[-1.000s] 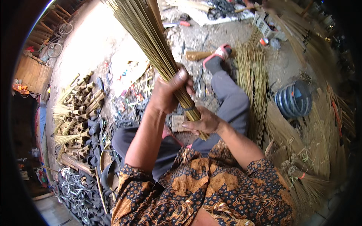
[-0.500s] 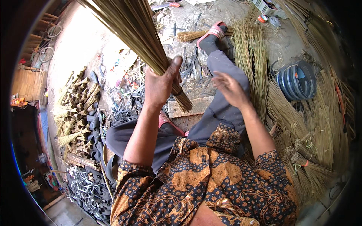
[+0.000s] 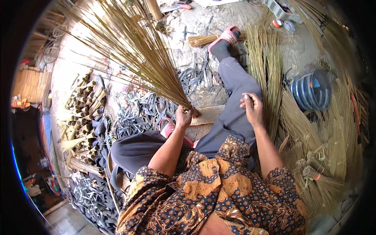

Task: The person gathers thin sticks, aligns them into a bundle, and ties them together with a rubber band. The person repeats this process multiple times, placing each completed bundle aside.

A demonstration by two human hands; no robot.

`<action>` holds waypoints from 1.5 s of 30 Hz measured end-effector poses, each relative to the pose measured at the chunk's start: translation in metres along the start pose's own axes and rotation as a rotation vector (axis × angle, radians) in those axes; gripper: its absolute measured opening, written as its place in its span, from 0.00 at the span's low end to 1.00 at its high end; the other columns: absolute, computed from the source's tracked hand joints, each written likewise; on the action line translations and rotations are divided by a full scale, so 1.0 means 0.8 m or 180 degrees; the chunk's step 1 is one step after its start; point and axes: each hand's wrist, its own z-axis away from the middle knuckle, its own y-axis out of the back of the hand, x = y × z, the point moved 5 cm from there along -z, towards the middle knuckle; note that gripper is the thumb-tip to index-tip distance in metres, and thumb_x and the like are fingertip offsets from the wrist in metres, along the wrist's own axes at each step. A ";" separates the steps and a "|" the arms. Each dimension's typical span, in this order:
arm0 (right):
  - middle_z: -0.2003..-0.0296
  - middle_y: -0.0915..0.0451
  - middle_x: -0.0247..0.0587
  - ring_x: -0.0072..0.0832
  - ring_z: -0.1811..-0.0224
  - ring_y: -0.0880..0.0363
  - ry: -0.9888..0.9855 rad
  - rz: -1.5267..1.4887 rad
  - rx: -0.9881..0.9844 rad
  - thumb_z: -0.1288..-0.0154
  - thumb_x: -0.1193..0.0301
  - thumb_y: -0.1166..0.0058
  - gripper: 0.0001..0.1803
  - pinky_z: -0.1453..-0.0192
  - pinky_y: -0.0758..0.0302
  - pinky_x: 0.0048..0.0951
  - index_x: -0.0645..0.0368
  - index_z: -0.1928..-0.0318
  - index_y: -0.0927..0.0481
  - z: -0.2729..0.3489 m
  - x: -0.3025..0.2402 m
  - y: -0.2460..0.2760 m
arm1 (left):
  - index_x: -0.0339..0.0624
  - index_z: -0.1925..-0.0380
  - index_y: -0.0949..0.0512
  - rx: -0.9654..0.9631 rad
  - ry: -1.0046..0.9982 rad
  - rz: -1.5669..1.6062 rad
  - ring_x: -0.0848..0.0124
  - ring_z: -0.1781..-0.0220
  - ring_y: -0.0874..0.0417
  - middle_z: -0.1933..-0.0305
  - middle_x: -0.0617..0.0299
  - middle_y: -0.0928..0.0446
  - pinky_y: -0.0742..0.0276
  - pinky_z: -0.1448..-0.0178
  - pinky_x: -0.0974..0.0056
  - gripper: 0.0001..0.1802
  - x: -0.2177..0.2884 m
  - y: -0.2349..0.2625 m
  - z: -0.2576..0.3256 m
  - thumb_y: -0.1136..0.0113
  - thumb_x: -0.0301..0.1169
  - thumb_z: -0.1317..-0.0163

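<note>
My left hand point(image 3: 183, 116) is closed round the narrow lower end of a bundle of thin dry broom sticks point(image 3: 156, 76). The sticks fan out widely toward the upper left, and their gathered butt end shows just past my fist, over a wooden board point(image 3: 209, 114) on the floor. Above my right thigh hangs my right hand point(image 3: 253, 111), with nothing in it that I can see, its fingers loosely bent and apart. Long greenish sticks point(image 3: 268, 74) lie just beyond it, along my outstretched leg.
Dark rubber strips point(image 3: 137, 117) litter the floor between my legs and left. Several short tied bundles point(image 3: 84, 105) are piled at the left. To the right stand a blue clear plastic container point(image 3: 311, 90) and more stick heaps point(image 3: 337, 133). A crate point(image 3: 284, 11) sits far right.
My left hand has lowered toward the board with the bundle, whose sticks have spread from a tight sheaf into a wide fan. My right hand has drawn back slightly and its fingers have curled.
</note>
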 end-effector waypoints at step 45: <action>0.28 0.32 0.61 0.55 0.22 0.39 -0.1831 0.3678 0.0581 0.43 0.26 0.42 0.61 0.20 0.41 0.54 0.64 0.26 0.34 -0.109 0.159 0.142 | 0.37 0.26 0.34 0.0742 0.0824 0.0606 0.53 0.33 0.20 0.30 0.45 0.25 0.22 0.34 0.52 0.32 0.144 0.440 -0.044 0.52 0.48 0.19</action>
